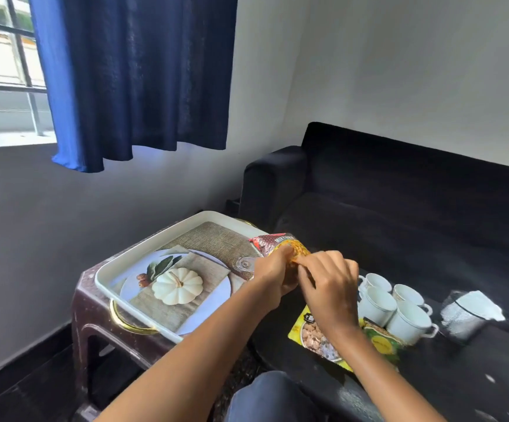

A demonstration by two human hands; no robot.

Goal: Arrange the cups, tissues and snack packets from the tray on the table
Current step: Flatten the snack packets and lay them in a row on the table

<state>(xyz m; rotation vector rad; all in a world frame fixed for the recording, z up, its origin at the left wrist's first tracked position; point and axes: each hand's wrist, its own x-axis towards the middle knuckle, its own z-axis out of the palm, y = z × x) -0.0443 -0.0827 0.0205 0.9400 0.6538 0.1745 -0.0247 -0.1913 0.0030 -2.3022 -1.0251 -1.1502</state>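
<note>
Behind everything hangs a blue curtain (134,77) at the window, and a black sofa (399,202) stands along the white wall. On a brown plastic stool (94,300) sits the white tray (168,229), whose printed bottom shows a pumpkin; I see no loose thing left in it.

Both my hands hold one snack packet (277,242) in the air, over the right edge of the tray. My left hand (274,275) has its fingers curled around the lower part, and my right hand (329,287) pinches the packet's side from the right. I think this packet is light and soft, with crisp pieces inside, so a hard squeeze could crush them. The foil looks smooth and may slip; I judge the sealed edges are the better place to hold.

On the dark table (460,376) four white cups (396,306) stand close together, and the tissue holder (466,315) is just beside them. A yellow packet (314,333) lies flat in front of the cups, and a green packet (384,342) lies touching it.
</note>
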